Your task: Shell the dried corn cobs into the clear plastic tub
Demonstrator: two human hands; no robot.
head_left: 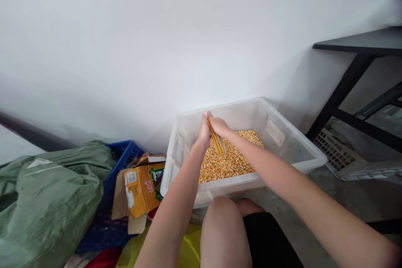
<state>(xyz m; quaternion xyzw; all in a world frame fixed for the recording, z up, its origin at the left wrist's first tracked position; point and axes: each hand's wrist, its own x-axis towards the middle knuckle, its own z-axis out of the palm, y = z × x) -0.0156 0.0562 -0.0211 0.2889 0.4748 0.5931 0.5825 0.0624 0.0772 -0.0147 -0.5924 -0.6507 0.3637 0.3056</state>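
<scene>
**Left hand (203, 132):** closed around the upper end of the cob, wrist angled in, fingers mostly hidden from this angle

**Right hand (218, 126):** fingers curled over the same end, right up against the left hand

**Corn cob (215, 137):** dried yellow one, gripped by both hands, tilted, with its lower tip down by the pile

**Loose corn kernels (224, 162):** big golden heap on the bottom of the bin

**Clear plastic bin (251, 111):** sitting on the concrete floor (345, 201), just past the person's knees (222, 226)

**On the left:** green woven sack (47, 192), blue plastic crate (124, 155), and a torn orange cardboard box (143, 188) right beside the bin

**Down front:** yellow plastic bag (188, 247) by the knees

**On the right:** black metal table (354, 46), white plastic crate (334, 153) under it
</scene>
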